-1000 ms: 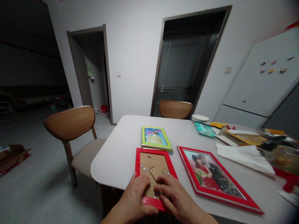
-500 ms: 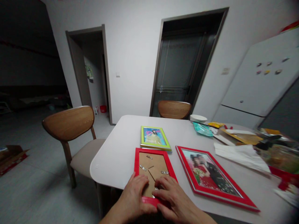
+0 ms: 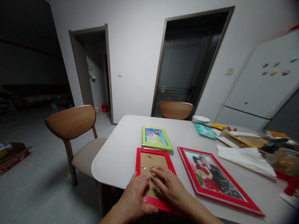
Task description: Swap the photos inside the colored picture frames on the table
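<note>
A red picture frame [image 3: 138, 160] lies face down at the table's near edge, its brown backing board [image 3: 146, 159] showing. Small metal clips [image 3: 144, 168] sit on the board, and a thin slit is cut near its middle. My left hand [image 3: 137, 193] grips the frame's lower left corner, thumb along the near rim and fingers over the board. My right hand [image 3: 171, 186] rests on the board with fingers stretched and apart, fingertips at the slit. It hides the board's right side. Beyond lies a yellow-green framed picture [image 3: 155, 138]; to the right, a larger red framed photo [image 3: 215, 177].
White paper [image 3: 245, 158], a teal packet [image 3: 205, 130], a white bowl [image 3: 201, 119] and mixed items crowd the right side of the white table [image 3: 112, 155]. Wooden chairs stand at the left [image 3: 72, 121] and the far side [image 3: 177, 109].
My right hand has moved from the lower clip on the near side up to the slit in the board's middle. My left hand stays on the lower left corner.
</note>
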Action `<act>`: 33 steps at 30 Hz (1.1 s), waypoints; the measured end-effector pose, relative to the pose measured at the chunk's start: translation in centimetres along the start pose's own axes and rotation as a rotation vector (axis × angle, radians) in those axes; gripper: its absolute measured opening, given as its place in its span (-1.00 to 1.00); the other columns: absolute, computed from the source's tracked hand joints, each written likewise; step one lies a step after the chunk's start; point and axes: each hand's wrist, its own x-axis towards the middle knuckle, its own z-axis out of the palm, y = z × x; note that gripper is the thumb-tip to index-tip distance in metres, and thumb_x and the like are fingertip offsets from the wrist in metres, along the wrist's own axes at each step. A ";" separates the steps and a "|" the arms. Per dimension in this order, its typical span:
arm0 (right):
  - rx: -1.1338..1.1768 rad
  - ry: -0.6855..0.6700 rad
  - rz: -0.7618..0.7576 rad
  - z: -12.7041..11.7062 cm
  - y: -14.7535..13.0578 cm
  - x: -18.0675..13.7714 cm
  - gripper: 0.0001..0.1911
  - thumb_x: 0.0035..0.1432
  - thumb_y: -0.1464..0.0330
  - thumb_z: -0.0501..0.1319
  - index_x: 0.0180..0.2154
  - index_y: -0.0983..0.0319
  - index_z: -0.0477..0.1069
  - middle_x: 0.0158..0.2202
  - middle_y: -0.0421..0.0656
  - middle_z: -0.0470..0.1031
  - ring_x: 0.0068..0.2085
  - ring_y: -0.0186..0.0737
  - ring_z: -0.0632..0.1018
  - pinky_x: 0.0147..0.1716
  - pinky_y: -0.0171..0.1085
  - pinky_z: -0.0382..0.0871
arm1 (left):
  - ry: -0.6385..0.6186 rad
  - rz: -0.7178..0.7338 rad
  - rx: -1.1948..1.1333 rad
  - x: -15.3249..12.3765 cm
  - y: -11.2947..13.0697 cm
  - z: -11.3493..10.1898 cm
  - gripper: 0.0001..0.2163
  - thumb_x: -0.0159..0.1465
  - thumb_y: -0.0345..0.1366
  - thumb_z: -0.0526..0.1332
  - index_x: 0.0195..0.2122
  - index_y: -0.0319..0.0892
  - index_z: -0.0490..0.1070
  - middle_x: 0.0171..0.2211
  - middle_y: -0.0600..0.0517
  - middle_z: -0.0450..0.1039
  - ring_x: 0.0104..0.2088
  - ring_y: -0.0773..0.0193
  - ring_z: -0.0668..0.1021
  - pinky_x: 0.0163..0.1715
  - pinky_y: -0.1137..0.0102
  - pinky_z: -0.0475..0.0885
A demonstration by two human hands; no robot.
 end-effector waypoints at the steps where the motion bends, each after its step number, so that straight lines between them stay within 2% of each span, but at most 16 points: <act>1: -0.019 0.013 0.015 0.4 0.1 1.0 -0.70 0.12 0.33 -0.06 -0.21 0.23 0.37 -0.25 -0.07 0.35 -0.22 -0.24 0.35 -0.22 -0.28 0.19 | 0.005 0.001 0.004 0.0 0.0 0.1 -0.52 -0.33 -0.17 0.42 -0.38 -0.20 0.31 -0.22 -0.03 0.37 -0.19 0.11 0.39 -0.03 0.19 0.12; 4: -0.140 0.012 0.003 1.7 0.1 3.5 -0.75 0.09 0.39 -0.03 -0.36 0.24 0.42 -0.34 -0.10 0.36 -0.27 -0.25 0.34 -0.27 -0.30 0.16 | 0.019 -0.004 0.010 0.0 0.0 0.4 -0.56 -0.34 -0.17 0.42 -0.45 -0.21 0.31 -0.29 0.00 0.38 -0.25 0.15 0.40 -0.04 0.21 0.14; 7: -0.204 -0.014 -0.038 2.2 0.0 4.7 -0.75 0.05 0.43 -0.01 -0.49 0.24 0.41 -0.40 -0.13 0.37 -0.30 -0.27 0.32 -0.31 -0.32 0.14 | 0.010 -0.019 0.005 0.0 0.0 0.4 -0.57 -0.36 -0.19 0.43 -0.49 -0.21 0.29 -0.37 0.04 0.38 -0.33 0.19 0.41 -0.13 0.26 0.22; 11: -0.173 -0.003 -0.071 2.4 0.3 4.7 -0.74 0.04 0.46 -0.03 -0.47 0.21 0.42 -0.43 -0.16 0.37 -0.32 -0.29 0.32 -0.33 -0.34 0.12 | 0.033 0.006 -0.023 -0.2 -0.2 0.3 -0.57 -0.37 -0.20 0.44 -0.51 -0.21 0.30 -0.33 0.02 0.38 -0.28 0.17 0.41 -0.08 0.24 0.18; 16: -0.139 -0.023 -0.067 2.7 1.1 4.6 -0.76 0.00 0.46 0.01 -0.43 0.16 0.44 -0.43 -0.20 0.40 -0.31 -0.30 0.35 -0.32 -0.36 0.13 | 0.044 0.014 -0.023 -0.3 -0.4 0.5 -0.59 -0.36 -0.18 0.43 -0.52 -0.19 0.31 -0.38 0.07 0.39 -0.32 0.21 0.42 -0.01 0.22 0.09; 21: -0.170 0.081 0.149 2.1 2.9 6.1 -0.72 0.04 0.38 -0.02 -0.29 0.23 0.43 -0.31 -0.12 0.46 -0.28 -0.29 0.41 -0.32 -0.38 0.17 | 0.037 0.007 -0.039 -0.2 -0.4 0.4 -0.59 -0.38 -0.18 0.44 -0.53 -0.20 0.32 -0.34 0.04 0.41 -0.31 0.22 0.44 0.00 0.21 0.09; 26: -0.218 0.140 0.303 1.8 4.8 7.9 -0.75 0.03 0.32 0.02 -0.43 0.24 0.44 -0.40 -0.10 0.49 -0.37 -0.26 0.44 -0.43 -0.37 0.16 | 0.016 -0.034 -0.051 -0.3 -0.1 0.3 -0.61 -0.39 -0.25 0.45 -0.55 -0.21 0.31 -0.23 -0.03 0.41 -0.21 0.16 0.42 0.01 0.20 0.09; 33: -0.240 0.223 0.468 1.9 5.6 9.0 -0.80 -0.04 0.29 0.08 -0.48 0.26 0.40 -0.44 -0.06 0.48 -0.37 -0.20 0.45 -0.47 -0.34 0.13 | -0.020 -0.052 -0.014 -0.8 0.5 -0.2 -0.65 -0.31 -0.29 0.42 -0.51 -0.21 0.32 -0.17 -0.06 0.39 -0.13 0.11 0.40 0.01 0.19 0.13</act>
